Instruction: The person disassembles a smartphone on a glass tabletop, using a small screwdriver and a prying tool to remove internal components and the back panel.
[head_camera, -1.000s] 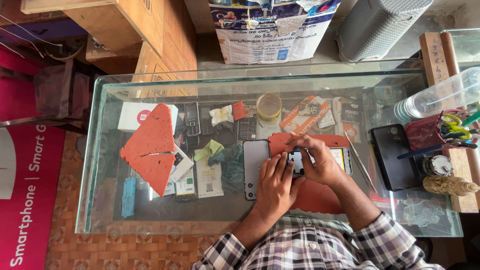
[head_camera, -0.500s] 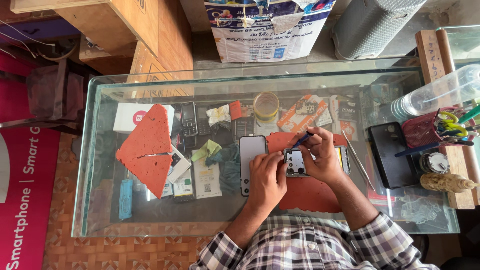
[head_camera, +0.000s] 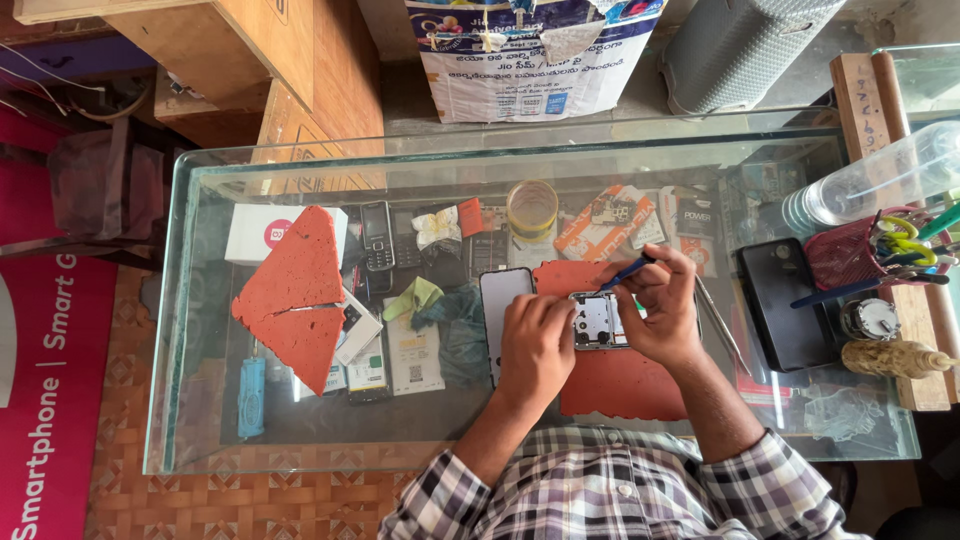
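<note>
An opened phone (head_camera: 598, 321) with its inner parts showing lies on a red mat (head_camera: 612, 380) on the glass counter. My left hand (head_camera: 535, 345) presses on the phone's left end and steadies it. My right hand (head_camera: 660, 305) grips a blue-handled tool (head_camera: 626, 272) like a pen, its tip down at the phone's upper edge. A detached white phone panel (head_camera: 497, 305) lies just left of my left hand.
A black phone (head_camera: 785, 303) lies to the right, beside a red basket of tools (head_camera: 860, 255) and a clear bottle (head_camera: 870, 185). Metal tweezers (head_camera: 718, 322) rest by my right wrist. Red foam pieces (head_camera: 295, 295), a keypad phone (head_camera: 377, 236) and a tape roll (head_camera: 532, 208) sit to the left and behind.
Both hands stay on the opened phone. My right hand has shifted slightly with the blue tool, and the view has moved a little.
</note>
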